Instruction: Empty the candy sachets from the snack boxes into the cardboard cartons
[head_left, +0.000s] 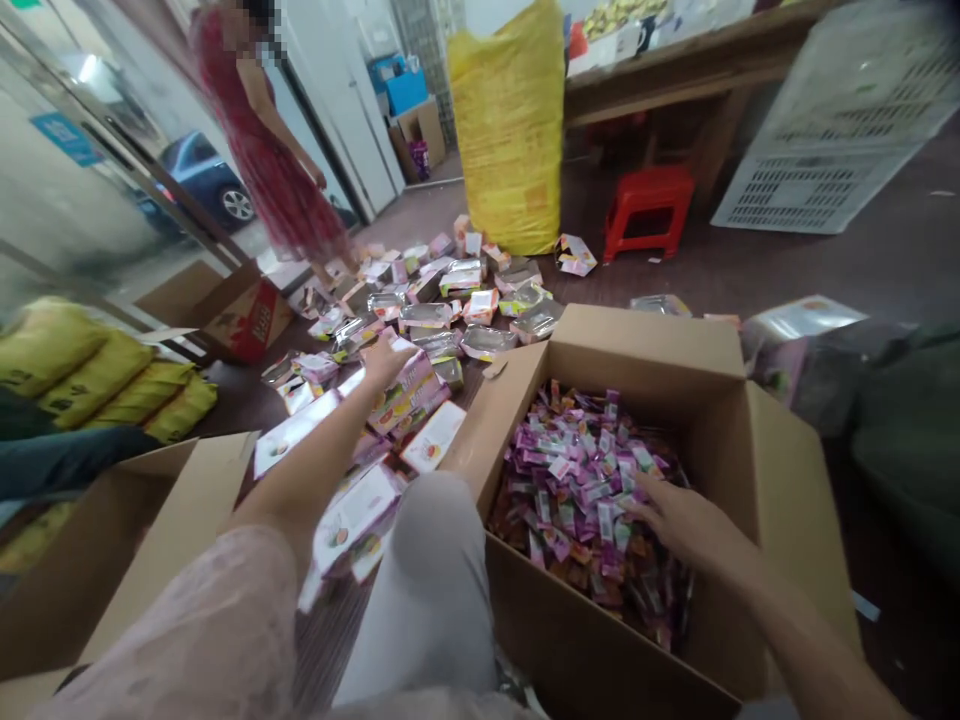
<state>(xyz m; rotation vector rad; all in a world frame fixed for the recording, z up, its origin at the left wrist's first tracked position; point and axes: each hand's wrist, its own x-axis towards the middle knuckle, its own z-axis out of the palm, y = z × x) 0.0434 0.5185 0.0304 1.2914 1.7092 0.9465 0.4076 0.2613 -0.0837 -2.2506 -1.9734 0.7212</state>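
Purple packets [577, 470] are filling the cardboard box [645, 340]. The right hand [675, 520] is lying on them, palm down and fingers spread loose. The left hand [382, 362] is touching pink cartons [409, 392] on the floor; its fingers are hidden, so its grip is unclear.

Fingertips of the right hand [679, 520] sink among the purple sachets [577, 470], hiding its grip. Sachet print is too small to read (likewise on the flat cartons [409, 395]). The white crate [840, 130] runs off the right edge.
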